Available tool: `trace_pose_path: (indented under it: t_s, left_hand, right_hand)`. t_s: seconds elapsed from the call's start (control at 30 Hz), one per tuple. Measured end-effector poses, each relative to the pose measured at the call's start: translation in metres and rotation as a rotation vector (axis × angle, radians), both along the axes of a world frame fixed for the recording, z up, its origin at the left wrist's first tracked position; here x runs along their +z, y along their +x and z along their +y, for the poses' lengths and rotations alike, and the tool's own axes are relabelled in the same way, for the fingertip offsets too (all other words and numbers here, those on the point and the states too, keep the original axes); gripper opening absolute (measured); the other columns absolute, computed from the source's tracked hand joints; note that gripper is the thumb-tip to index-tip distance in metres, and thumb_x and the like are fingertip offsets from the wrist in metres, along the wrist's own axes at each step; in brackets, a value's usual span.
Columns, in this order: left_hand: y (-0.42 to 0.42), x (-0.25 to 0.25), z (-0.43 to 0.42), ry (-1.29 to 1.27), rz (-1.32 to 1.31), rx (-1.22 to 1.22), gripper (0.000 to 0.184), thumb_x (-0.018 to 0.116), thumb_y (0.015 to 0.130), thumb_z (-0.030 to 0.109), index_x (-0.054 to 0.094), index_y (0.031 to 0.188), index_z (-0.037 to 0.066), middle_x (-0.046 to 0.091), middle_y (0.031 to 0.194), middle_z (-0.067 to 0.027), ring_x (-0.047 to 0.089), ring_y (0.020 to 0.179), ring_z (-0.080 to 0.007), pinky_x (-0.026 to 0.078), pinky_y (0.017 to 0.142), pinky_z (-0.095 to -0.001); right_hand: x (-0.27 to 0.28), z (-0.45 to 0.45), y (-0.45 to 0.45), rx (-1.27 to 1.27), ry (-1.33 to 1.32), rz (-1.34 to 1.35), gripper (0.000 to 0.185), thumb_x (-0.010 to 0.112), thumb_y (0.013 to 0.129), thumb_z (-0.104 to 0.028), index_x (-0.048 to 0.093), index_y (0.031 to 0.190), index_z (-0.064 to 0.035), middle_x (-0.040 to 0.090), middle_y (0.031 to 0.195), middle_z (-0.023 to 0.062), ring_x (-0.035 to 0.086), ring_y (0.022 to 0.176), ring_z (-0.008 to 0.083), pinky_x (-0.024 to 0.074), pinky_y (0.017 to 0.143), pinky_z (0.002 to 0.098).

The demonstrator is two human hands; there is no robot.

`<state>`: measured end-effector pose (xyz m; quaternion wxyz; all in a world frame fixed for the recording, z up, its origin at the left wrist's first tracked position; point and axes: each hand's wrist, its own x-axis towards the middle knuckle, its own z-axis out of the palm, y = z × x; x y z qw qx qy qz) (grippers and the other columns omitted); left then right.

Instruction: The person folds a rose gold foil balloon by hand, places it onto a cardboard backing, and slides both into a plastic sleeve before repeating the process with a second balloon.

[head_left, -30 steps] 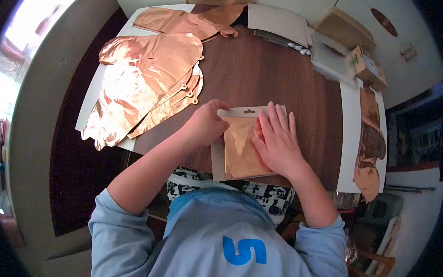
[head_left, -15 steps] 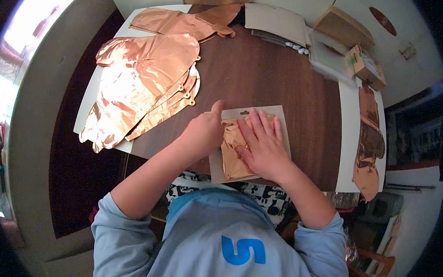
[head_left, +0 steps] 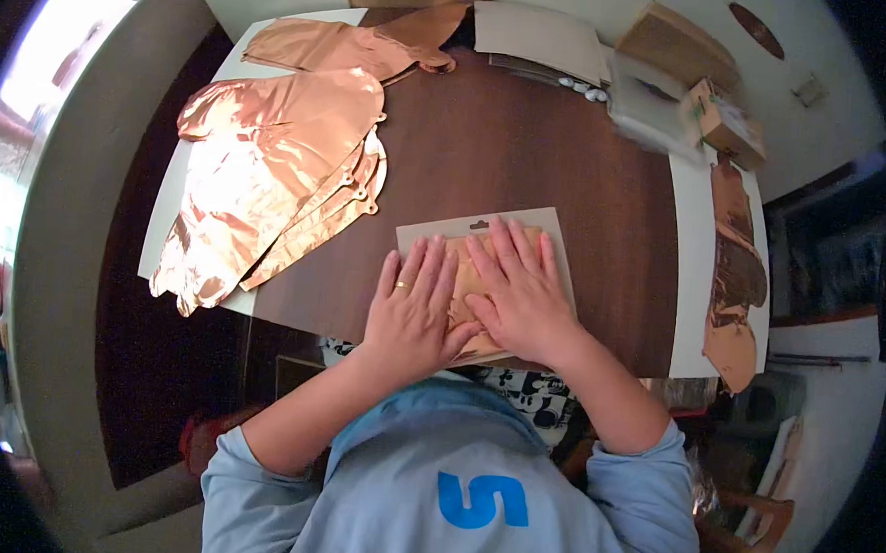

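Observation:
A grey cardboard backing card [head_left: 440, 227] with a hang hole lies near the table's front edge. On it rests a flat-folded copper foil balloon [head_left: 468, 283], largely hidden by my hands. My left hand [head_left: 411, 310] lies flat, fingers stretched out, over the left side of the card and foil. Beside it my right hand [head_left: 525, 296] is spread flat on the foil's right part, thumb pointing left. Neither hand grips anything.
Several flat copper foil balloons [head_left: 279, 158] overlap on the left, with more foil [head_left: 325, 47] behind them. A stack of cards [head_left: 540, 41] and a small box [head_left: 726, 126] stand at the back. Another foil strip [head_left: 732, 262] lies along the right edge of the brown table [head_left: 510, 140].
My left hand has come down from the card's left edge, where its index finger pointed up, to lie flat on the card. My right hand stays pressed on the foil.

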<state>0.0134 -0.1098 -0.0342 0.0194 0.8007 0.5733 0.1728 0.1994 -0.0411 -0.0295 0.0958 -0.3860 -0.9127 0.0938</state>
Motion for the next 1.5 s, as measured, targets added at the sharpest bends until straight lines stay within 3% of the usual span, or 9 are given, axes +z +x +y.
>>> trace_pose_path:
  t_s: [0.1,0.33,0.43,0.53,0.8,0.9,1.17,1.37,1.5]
  left_hand:
    - [-0.001,0.001,0.000,-0.017,0.033,-0.004,0.085,0.053,0.091,0.056,0.037,0.143,-0.008,0.034,0.152,-0.0276,0.030,0.144,-0.0405,0.020,0.116,-0.0571]
    - [-0.001,0.002,0.000,-0.075,0.065,-0.001,0.086,0.046,0.093,0.058,0.034,0.145,-0.009,0.032,0.153,-0.0276,0.025,0.147,-0.0388,0.013,0.118,-0.0564]
    - [-0.001,-0.001,-0.001,-0.074,0.089,0.009,0.087,0.048,0.090,0.057,0.035,0.145,-0.009,0.031,0.154,-0.0265,0.025,0.147,-0.0384,0.013,0.118,-0.0564]
    - [-0.002,-0.007,0.000,-0.043,0.141,-0.012,0.087,0.049,0.088,0.056,0.036,0.145,-0.009,0.031,0.155,-0.0255,0.024,0.147,-0.0380,0.013,0.118,-0.0561]
    - [0.001,-0.001,0.001,-0.047,0.108,0.012,0.086,0.049,0.088,0.056,0.037,0.144,-0.008,0.033,0.154,-0.0254,0.025,0.147,-0.0376,0.014,0.118,-0.0558]
    - [0.000,0.001,-0.001,-0.026,0.102,0.009,0.087,0.050,0.088,0.058,0.038,0.144,-0.008,0.034,0.153,-0.0257,0.026,0.146,-0.0375,0.014,0.118,-0.0557]
    - [-0.005,0.020,0.004,-0.081,0.059,-0.005,0.083,0.050,0.091,0.056,0.040,0.142,-0.008,0.042,0.147,-0.0259,0.033,0.143,-0.0384,0.017,0.117,-0.0565]
    - [0.006,0.030,0.041,-0.029,-0.028,-0.345,0.078,0.059,0.088,0.053,0.044,0.139,-0.004,0.046,0.142,-0.0238,0.040,0.136,-0.0383,0.025,0.115,-0.0544]
    - [-0.016,0.017,0.042,-0.163,0.052,-0.314,0.075,0.060,0.088,0.048,0.042,0.142,-0.002,0.043,0.147,-0.0208,0.037,0.140,-0.0341,0.024,0.117,-0.0529]
  right_hand:
    - [-0.001,0.000,0.001,-0.007,0.008,0.033,0.069,0.054,0.093,-0.043,0.035,0.151,-0.0102,0.024,0.158,0.0232,0.021,0.147,0.0387,0.0102,0.117,0.0606]
    - [0.018,0.000,0.017,-0.203,-0.015,-0.039,0.073,0.052,0.094,-0.045,0.034,0.148,0.0016,0.030,0.155,0.0246,0.023,0.146,0.0390,0.0091,0.117,0.0613]
    - [0.029,-0.011,-0.002,0.001,0.010,0.000,0.074,0.050,0.096,-0.045,0.034,0.147,0.0045,0.032,0.154,0.0245,0.025,0.146,0.0376,0.0089,0.117,0.0603]
    - [0.018,-0.018,-0.027,0.125,-0.129,0.164,0.073,0.050,0.096,-0.045,0.034,0.147,0.0049,0.033,0.154,0.0236,0.025,0.147,0.0355,0.0092,0.118,0.0587]
    - [-0.001,-0.008,-0.002,-0.043,0.018,0.044,0.078,0.051,0.093,-0.048,0.033,0.147,0.0058,0.033,0.154,0.0228,0.025,0.147,0.0350,0.0100,0.119,0.0580]
    - [0.006,-0.006,0.011,-0.069,0.005,0.004,0.078,0.055,0.092,-0.042,0.028,0.149,0.0049,0.027,0.157,0.0222,0.024,0.147,0.0367,0.0098,0.118,0.0583]
    - [0.007,-0.003,0.021,-0.116,0.019,-0.064,0.078,0.052,0.093,-0.046,0.030,0.148,0.0048,0.028,0.157,0.0215,0.022,0.147,0.0364,0.0077,0.119,0.0580]
    - [0.005,-0.002,0.019,-0.125,0.005,-0.112,0.078,0.054,0.093,-0.047,0.032,0.148,0.0034,0.027,0.157,0.0209,0.021,0.147,0.0362,0.0063,0.119,0.0583]
    - [0.008,-0.002,0.019,-0.128,0.009,-0.105,0.079,0.056,0.092,-0.047,0.032,0.148,0.0026,0.026,0.157,0.0206,0.021,0.147,0.0365,0.0061,0.119,0.0585]
